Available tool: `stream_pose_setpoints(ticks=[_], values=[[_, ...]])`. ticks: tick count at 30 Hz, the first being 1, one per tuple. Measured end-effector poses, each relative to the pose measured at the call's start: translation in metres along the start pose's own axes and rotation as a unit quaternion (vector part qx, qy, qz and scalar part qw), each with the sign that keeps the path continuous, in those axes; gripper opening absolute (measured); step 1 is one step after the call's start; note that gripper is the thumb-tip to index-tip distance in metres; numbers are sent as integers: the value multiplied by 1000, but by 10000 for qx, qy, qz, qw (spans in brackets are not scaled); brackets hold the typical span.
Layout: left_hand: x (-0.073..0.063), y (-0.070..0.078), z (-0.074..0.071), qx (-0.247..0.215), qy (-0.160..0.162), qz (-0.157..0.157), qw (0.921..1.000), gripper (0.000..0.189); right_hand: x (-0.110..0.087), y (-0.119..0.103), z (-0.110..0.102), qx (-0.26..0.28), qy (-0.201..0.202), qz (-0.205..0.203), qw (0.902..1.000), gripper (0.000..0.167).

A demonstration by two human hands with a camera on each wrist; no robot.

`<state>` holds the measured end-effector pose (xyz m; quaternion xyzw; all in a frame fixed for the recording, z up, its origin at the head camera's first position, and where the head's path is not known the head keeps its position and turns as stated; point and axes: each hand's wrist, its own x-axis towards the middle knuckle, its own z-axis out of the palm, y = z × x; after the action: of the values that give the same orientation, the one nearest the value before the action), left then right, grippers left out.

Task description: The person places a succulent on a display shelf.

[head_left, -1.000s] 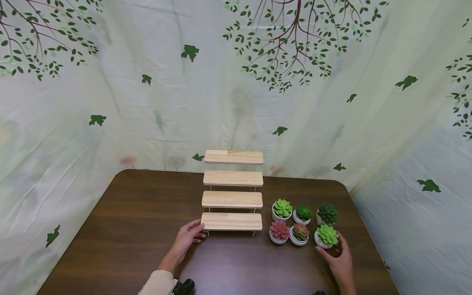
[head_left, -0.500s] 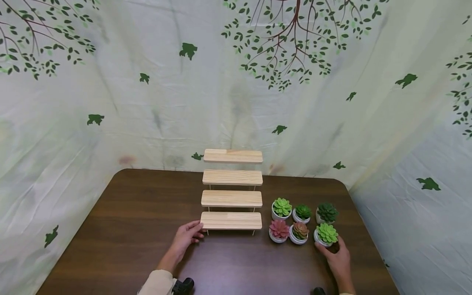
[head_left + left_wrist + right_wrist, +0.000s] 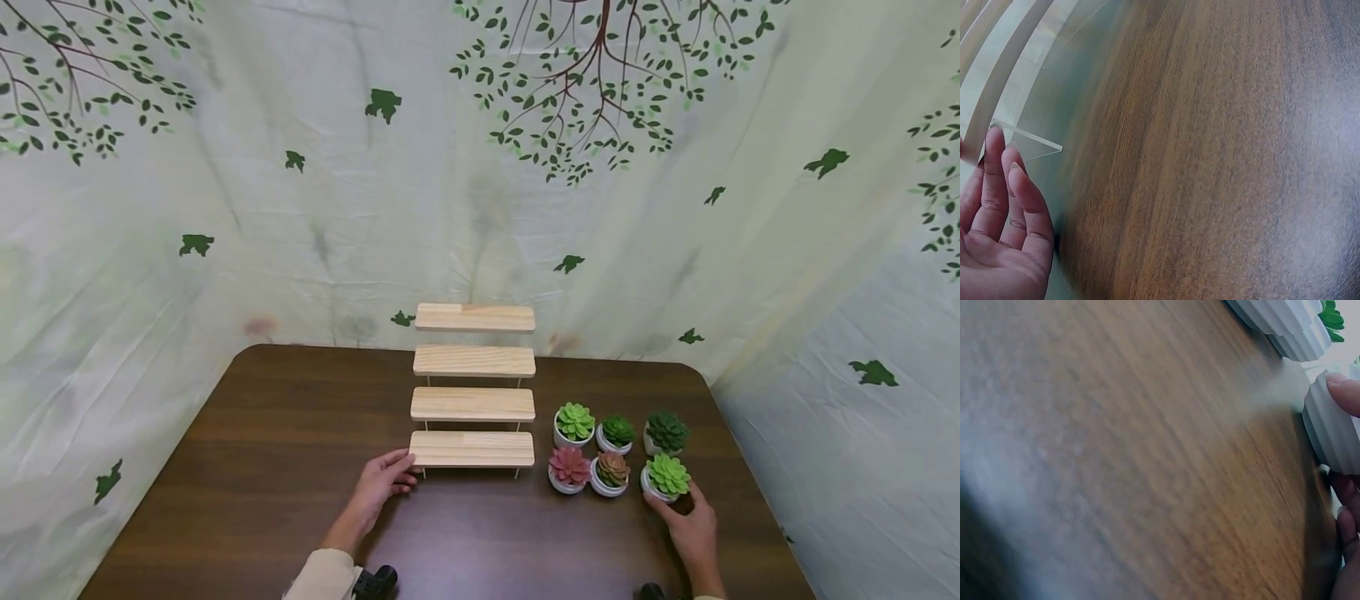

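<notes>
A tiered display stand [image 3: 472,405] with pale wooden shelves and clear supports stands mid-table in the head view. At the left end of its lowest shelf, my left hand [image 3: 381,486] pinches the board, fingers underneath; the thumb is mostly cut off in the left wrist view. On the right, my right hand [image 3: 692,525] grips a bright green potted succulent [image 3: 667,475], thumb on the near side of its ribbed white pot [image 3: 1332,425]. Beside it sit a dark green succulent [image 3: 666,432], a reddish-pink succulent [image 3: 569,467] and a brownish succulent [image 3: 611,471], all potted.
Another bright green succulent [image 3: 574,422] and a small green one [image 3: 617,432] stand in the back row, right of the stand. The dark wooden table [image 3: 285,433] reaches back to a hanging leaf-print cloth [image 3: 480,208].
Both hands stay essentially where they were, on the stand and the bright green succulent. The head view shifts only very slightly.
</notes>
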<state>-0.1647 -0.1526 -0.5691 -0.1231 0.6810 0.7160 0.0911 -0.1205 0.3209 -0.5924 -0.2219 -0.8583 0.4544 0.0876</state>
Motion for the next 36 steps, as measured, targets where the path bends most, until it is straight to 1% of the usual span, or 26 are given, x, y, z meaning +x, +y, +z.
stream_pose_setpoints(ticks=[6,10,15,18,20,23,27,32,36], values=[[0,-2,0,-46,-50,6,10000,36,-3,0,-4,222,57,161,9996,87],[-1,-1,0,-51,12,13,10000,35,-3,-4,-4,425,149,109,9989,84],[0,-1,-1,-52,-95,43,9999,38,-5,-16,-4,965,234,109,9950,77],[2,-3,-2,-104,-182,23,9998,40,-7,-27,-7,1106,191,168,9935,76],[2,-4,-1,-112,-219,23,9997,40,-8,-34,-10,1105,182,141,9936,76],[3,-4,-1,-138,-247,49,9996,40,-8,-47,-11,1050,160,-50,9943,73],[3,-5,-1,-184,-236,48,9995,38,-7,-63,-8,1053,94,-434,9935,66],[2,-6,-2,-240,-223,67,9994,37,-6,-82,1,1230,-183,-743,9895,65],[1,-7,-4,-277,-256,99,9992,39,-4,-97,8,1272,-404,-1022,9858,64]])
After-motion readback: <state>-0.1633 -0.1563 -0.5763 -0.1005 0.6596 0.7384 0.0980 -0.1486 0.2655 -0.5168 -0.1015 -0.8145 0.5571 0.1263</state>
